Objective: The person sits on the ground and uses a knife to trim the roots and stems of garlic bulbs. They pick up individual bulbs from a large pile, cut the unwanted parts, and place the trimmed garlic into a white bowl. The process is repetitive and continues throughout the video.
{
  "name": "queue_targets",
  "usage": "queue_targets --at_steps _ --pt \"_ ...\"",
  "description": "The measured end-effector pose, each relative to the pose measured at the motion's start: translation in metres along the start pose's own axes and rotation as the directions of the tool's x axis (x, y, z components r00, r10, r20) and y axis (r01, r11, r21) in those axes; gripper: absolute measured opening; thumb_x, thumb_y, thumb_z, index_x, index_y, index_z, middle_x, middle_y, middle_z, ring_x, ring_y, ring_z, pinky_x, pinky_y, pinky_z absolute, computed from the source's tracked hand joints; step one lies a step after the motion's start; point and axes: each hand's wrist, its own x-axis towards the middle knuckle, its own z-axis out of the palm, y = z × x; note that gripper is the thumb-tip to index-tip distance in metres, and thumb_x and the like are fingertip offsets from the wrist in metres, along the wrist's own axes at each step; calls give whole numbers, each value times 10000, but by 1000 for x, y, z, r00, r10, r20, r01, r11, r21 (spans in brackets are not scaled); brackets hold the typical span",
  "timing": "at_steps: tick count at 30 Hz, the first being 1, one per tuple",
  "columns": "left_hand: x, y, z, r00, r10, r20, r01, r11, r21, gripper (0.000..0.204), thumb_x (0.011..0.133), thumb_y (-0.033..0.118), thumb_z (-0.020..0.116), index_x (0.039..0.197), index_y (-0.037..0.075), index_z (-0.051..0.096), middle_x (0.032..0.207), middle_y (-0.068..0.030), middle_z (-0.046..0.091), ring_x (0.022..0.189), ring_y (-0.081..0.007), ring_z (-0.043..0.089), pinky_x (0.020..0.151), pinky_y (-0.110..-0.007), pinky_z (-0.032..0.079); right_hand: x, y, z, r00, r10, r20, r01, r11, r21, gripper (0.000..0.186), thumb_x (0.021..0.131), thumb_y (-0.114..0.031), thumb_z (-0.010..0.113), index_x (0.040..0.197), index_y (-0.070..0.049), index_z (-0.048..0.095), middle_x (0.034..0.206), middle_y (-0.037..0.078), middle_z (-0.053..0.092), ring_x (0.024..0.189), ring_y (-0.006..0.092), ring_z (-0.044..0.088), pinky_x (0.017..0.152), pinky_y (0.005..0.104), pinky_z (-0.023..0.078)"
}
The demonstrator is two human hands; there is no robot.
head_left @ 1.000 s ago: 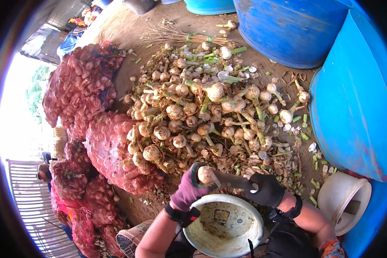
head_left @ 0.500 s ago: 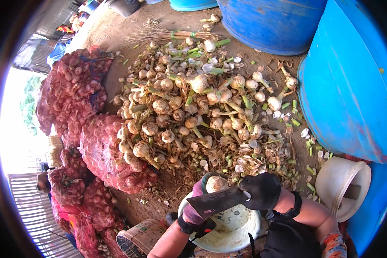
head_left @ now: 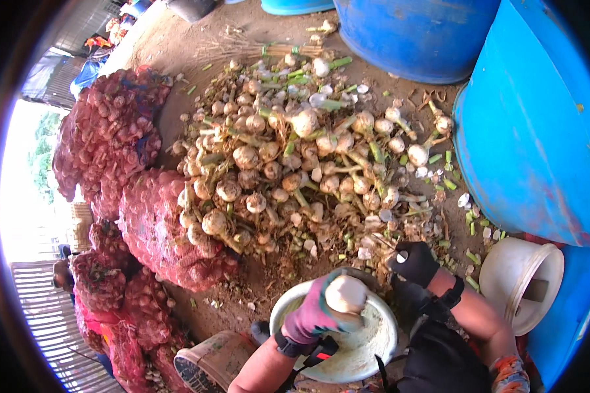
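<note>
My left hand (head_left: 314, 311), in a pink-and-grey glove, is closed round a pale garlic bulb (head_left: 345, 293) above a white basin (head_left: 380, 344). My right hand (head_left: 414, 265), in a black glove, is to its upper right, fingers curled on the cleaver, whose dark blade is blurred and hard to separate from the background. A heap of garlic bulbs with stalks (head_left: 288, 157), cut green stems and loose skins spreads on the dirt ground beyond my hands.
Red mesh sacks of garlic (head_left: 160, 229) line the left, with a partly hidden person (head_left: 63, 278) behind. Blue tubs (head_left: 406, 36) and a large light-blue container (head_left: 528, 131) stand right. A white bucket (head_left: 508, 281) lies at lower right, another bucket (head_left: 210, 360) sits lower left.
Over the last half second, my right hand has risen to the right with the cleaver, off the bulb. My left hand still holds the bulb, which now shows a whiter surface.
</note>
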Motion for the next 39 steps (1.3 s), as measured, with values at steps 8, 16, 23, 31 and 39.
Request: queue_targets --at_steps 8,16,23,31,39 --pt "16 -25 6 954 -35 -297 -260 394 -881 624 797 602 521 1151 89 551 997 -53 600 973 -244 535 976 -475 346 -13 -93 -25 938 80 338 -274 768 578 177 679 -135 754 760 -48 622 680 30 614 583 97 580 534 260 463" --pt "-28 -59 -27 965 -261 -20 187 741 -645 532 852 357 552 1215 -26 488 1236 -224 494 1107 -378 516 934 -503 428 0 -65 -30 978 -34 206 -113 746 656 260 659 -116 767 860 -39 622 724 -18 601 685 91 558 647 273 458" --pt "-5 -38 -21 931 83 354 -261 832 490 337 775 113 595 1104 41 607 877 -132 628 766 -268 627 650 -340 500 3 -62 -32 986 -148 80 115 941 319 233 667 -175 747 801 -44 608 658 82 571 591 177 542 575 306 447" --pt "-17 -15 -17 911 -389 140 373 919 124 296 775 119 631 1065 60 636 875 -124 626 734 -251 621 687 -314 483 -1 -6 14 897 148 417 -4 946 -325 352 669 -361 640 815 -42 667 774 191 651 706 324 645 659 388 501" --pt "-46 6 -120 756 418 -504 444 239 864 868 558 271 849 1268 32 411 1067 -157 545 977 -286 524 804 -378 465 6 3 2 968 68 243 -73 997 14 322 614 -214 733 825 12 643 683 162 643 608 239 630 588 342 490"
